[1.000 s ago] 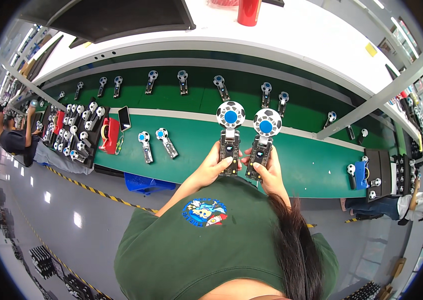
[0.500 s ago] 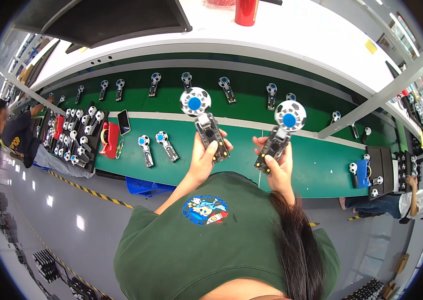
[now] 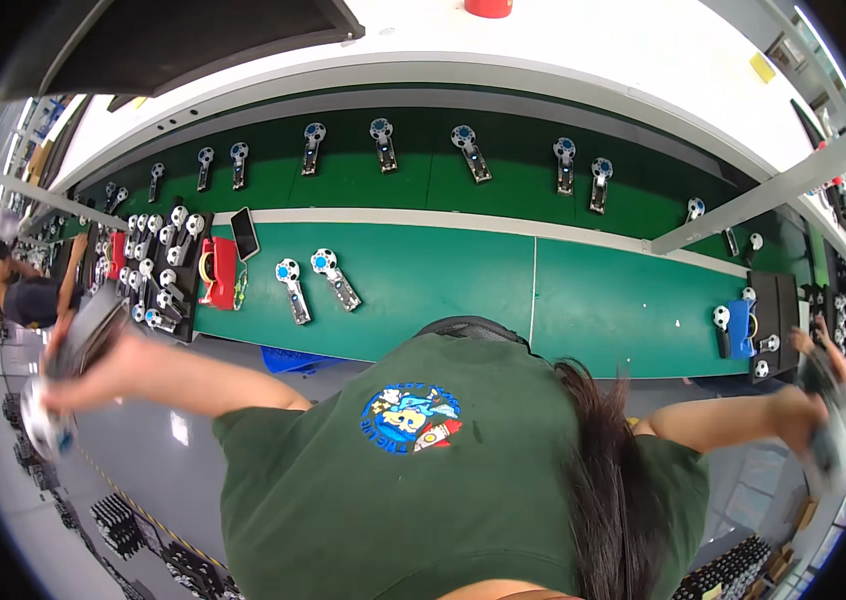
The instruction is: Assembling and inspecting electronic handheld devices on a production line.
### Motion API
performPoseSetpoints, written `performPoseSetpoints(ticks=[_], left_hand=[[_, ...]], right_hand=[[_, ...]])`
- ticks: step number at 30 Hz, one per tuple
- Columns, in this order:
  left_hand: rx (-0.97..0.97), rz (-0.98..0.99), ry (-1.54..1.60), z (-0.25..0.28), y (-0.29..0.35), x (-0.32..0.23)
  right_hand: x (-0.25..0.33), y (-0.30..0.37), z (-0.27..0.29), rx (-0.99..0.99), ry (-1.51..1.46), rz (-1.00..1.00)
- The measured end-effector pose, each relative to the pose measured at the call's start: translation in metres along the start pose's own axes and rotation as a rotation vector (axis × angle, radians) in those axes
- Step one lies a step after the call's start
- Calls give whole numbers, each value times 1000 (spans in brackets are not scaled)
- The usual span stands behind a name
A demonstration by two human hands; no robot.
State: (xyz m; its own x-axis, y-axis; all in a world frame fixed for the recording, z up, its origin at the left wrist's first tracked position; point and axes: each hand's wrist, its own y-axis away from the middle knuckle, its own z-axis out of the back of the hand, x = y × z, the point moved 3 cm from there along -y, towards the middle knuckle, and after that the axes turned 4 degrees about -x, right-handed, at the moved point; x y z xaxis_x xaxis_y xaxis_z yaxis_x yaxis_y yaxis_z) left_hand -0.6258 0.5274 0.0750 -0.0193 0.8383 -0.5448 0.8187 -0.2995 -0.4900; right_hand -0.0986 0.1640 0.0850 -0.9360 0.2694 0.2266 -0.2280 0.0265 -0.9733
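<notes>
Stretched far out to the left, my left hand [image 3: 103,375] is closed around a handheld device with a soccer-ball head [image 3: 46,420]. Its dark handle shows above the hand; motion smears both. At the far right, my right hand [image 3: 801,418] grips a second handheld device [image 3: 841,440], heavily blurred, with a pale rounded part. Two similar devices, a left one [image 3: 293,290] and a right one [image 3: 336,280], lie on the green bench top [image 3: 423,270], showing blue discs on black-and-white heads and exposed parts in the handles.
A row of like devices [image 3: 384,145] runs along the green strip behind the bench. On the left are a packed tray [image 3: 148,265], a red tape dispenser [image 3: 220,272] and a phone [image 3: 245,233]. A blue dispenser [image 3: 741,328] stands right. Co-workers are at both sides; a slanted post [image 3: 733,195] crosses the right.
Both hands have swung from in front of my chest out to opposite sides, each carrying its device. The two devices on the bench stay put.
</notes>
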Motion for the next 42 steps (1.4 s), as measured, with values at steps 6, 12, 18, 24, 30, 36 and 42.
performPoseSetpoints(ticks=[6, 12, 18, 24, 30, 36, 42], left_hand=[[882, -895, -300, -25, 109, -6], [1388, 53, -368, -13, 143, 85], [1371, 1295, -669, 78, 375, 297], [1351, 1073, -821, 122, 499, 527], [377, 2545, 1042, 11, 565, 507], [479, 2146, 403, 19, 622, 491], [877, 2151, 744, -3, 655, 475]], right_hand=[[62, 62, -44, 462, 18, 152], [9, 111, -103, 519, -788, -693], [-16, 380, -227, 1710, -138, -661], [-47, 484, -383, 1673, -255, -860], [-216, 578, -466, -197, -1606, -2033], [-279, 599, -469, -165, -1876, -1971], [-197, 517, -419, 810, -561, -1604]])
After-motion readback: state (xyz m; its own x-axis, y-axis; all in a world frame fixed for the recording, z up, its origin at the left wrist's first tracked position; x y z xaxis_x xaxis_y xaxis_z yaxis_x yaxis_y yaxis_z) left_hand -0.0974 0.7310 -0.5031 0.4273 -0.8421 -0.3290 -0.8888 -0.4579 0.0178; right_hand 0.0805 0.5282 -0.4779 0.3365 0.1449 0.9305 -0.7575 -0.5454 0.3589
